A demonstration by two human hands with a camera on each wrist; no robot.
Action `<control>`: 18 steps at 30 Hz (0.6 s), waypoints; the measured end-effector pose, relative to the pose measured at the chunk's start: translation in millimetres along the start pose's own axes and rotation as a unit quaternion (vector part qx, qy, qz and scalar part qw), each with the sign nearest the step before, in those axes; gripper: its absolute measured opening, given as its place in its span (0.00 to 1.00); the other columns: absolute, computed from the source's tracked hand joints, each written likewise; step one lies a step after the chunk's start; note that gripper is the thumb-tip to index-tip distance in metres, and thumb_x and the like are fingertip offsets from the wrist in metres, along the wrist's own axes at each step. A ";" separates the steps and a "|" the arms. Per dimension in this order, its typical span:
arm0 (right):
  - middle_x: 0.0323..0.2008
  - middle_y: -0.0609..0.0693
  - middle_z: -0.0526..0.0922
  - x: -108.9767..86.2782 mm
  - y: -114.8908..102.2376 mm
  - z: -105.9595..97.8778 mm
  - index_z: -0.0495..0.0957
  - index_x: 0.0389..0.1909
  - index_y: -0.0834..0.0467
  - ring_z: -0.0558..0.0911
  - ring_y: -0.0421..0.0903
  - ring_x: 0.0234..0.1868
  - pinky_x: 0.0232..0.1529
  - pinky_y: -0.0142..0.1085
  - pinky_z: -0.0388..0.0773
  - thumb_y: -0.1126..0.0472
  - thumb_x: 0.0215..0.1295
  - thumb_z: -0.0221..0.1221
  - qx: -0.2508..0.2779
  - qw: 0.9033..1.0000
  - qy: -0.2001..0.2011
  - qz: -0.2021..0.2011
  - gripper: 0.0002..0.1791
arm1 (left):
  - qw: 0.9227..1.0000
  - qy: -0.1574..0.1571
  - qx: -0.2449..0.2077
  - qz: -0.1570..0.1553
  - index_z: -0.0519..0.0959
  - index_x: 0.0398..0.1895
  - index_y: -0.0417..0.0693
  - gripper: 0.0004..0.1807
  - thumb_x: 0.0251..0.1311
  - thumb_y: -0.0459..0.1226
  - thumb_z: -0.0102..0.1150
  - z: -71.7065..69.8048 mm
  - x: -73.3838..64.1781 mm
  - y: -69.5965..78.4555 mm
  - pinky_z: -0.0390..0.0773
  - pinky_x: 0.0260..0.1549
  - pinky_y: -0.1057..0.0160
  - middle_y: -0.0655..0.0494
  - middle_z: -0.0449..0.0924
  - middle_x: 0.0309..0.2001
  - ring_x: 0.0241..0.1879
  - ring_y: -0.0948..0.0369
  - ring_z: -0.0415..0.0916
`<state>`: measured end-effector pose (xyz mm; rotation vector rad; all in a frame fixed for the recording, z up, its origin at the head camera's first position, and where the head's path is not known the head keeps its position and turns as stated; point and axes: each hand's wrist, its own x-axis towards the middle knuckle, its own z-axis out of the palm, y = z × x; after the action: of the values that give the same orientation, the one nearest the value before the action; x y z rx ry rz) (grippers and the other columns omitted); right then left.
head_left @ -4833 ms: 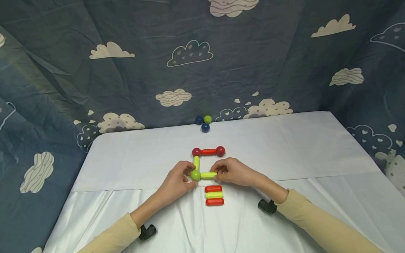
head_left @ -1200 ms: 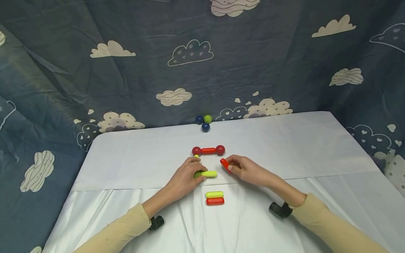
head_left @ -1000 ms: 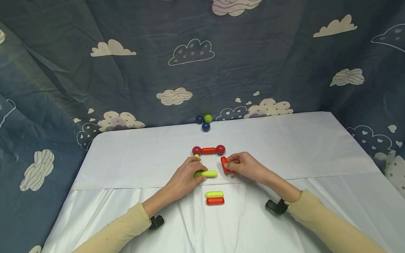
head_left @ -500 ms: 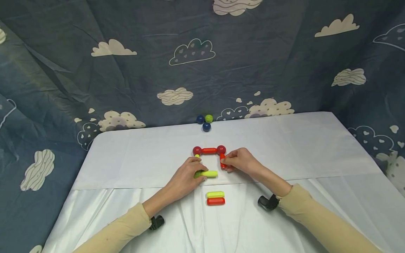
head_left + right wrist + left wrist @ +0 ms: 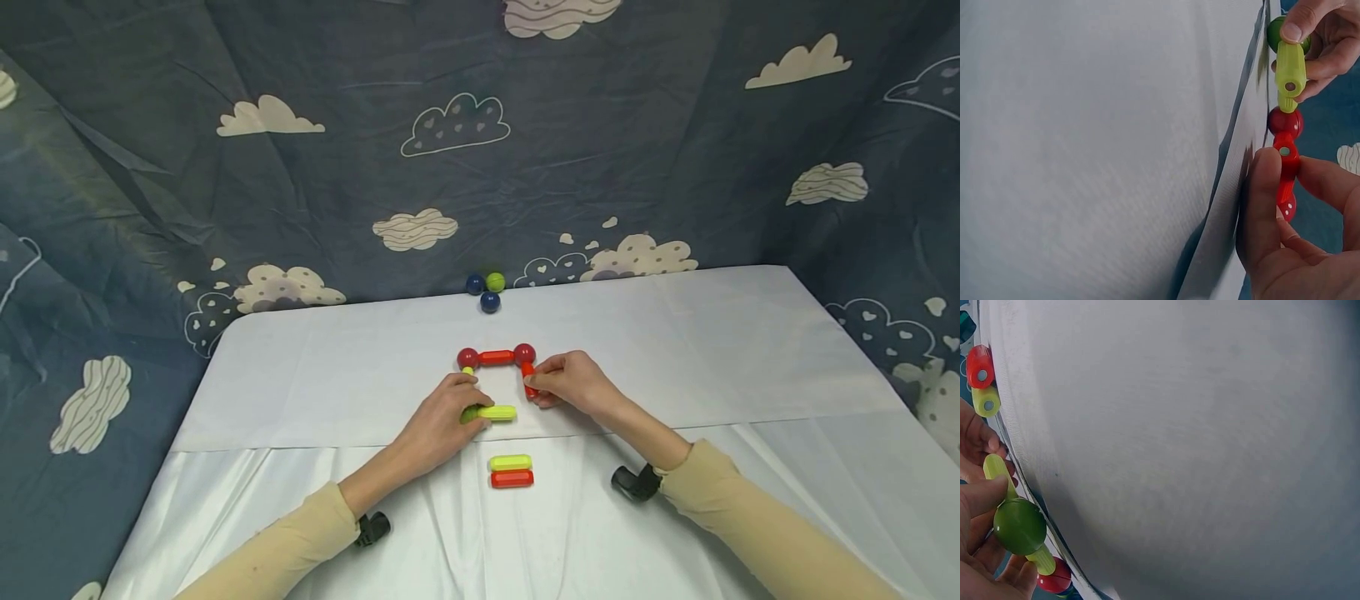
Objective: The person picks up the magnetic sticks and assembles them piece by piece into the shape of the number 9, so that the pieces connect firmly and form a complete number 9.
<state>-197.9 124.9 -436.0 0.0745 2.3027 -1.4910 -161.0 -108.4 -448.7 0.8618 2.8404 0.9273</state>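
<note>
In the head view my left hand (image 5: 438,425) grips a green ball (image 5: 1019,526), which its fingers mostly cover there. From this ball one yellow magnetic rod (image 5: 501,412) points right, its far end free. Another yellow rod (image 5: 1042,561) runs from it to the left red ball (image 5: 468,358). A red rod (image 5: 496,357) joins that ball to the right red ball (image 5: 524,354). My right hand (image 5: 577,385) pinches a second red rod (image 5: 528,382) between thumb and finger. Its far end touches the right red ball; its near end shows a grey disc in the right wrist view.
Nearer me lie a loose yellow rod (image 5: 510,461) and a loose red rod (image 5: 512,479), side by side. Two blue balls (image 5: 490,302) and a green ball (image 5: 495,282) sit at the back edge of the white-covered table (image 5: 675,333), before a cloud-print curtain (image 5: 337,183).
The right hand has left the yellow rod, taken a red rod from the near row, turned it and brought it against the right red ball. My left hand has shifted over the green ball.
</note>
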 end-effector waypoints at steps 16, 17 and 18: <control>0.34 0.55 0.85 -0.9 4.5 -5.6 0.79 0.47 0.68 0.84 0.46 0.30 0.36 0.36 0.83 0.63 0.65 0.63 -0.014 1.000 0.012 -0.024 0.14 | 1.000 0.001 0.001 -0.002 0.85 0.46 0.47 0.11 0.59 0.35 0.69 -0.5 -0.8 1.0 0.68 0.62 0.56 0.56 0.83 0.49 0.63 0.57 0.66; 0.33 0.54 0.85 -0.6 4.5 -7.2 0.79 0.47 0.68 0.84 0.46 0.30 0.36 0.36 0.83 0.63 0.65 0.63 -0.024 0.999 0.016 -0.033 0.14 | 1.000 0.001 0.001 -0.002 0.85 0.46 0.47 0.11 0.59 0.35 0.68 -0.4 -0.7 1.2 0.68 0.62 0.56 0.56 0.83 0.49 0.63 0.57 0.66; 0.33 0.54 0.85 -0.3 3.9 -9.0 0.79 0.47 0.68 0.83 0.46 0.30 0.36 0.35 0.82 0.62 0.65 0.63 -0.039 0.998 0.022 -0.043 0.14 | 1.000 0.000 0.002 -0.002 0.85 0.46 0.47 0.11 0.59 0.35 0.68 -0.3 -0.6 1.2 0.68 0.62 0.56 0.56 0.83 0.49 0.63 0.57 0.66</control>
<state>-199.3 134.7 -436.1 -0.0143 2.4241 -1.4522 -160.0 -108.0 -447.8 0.8555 2.8444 0.9223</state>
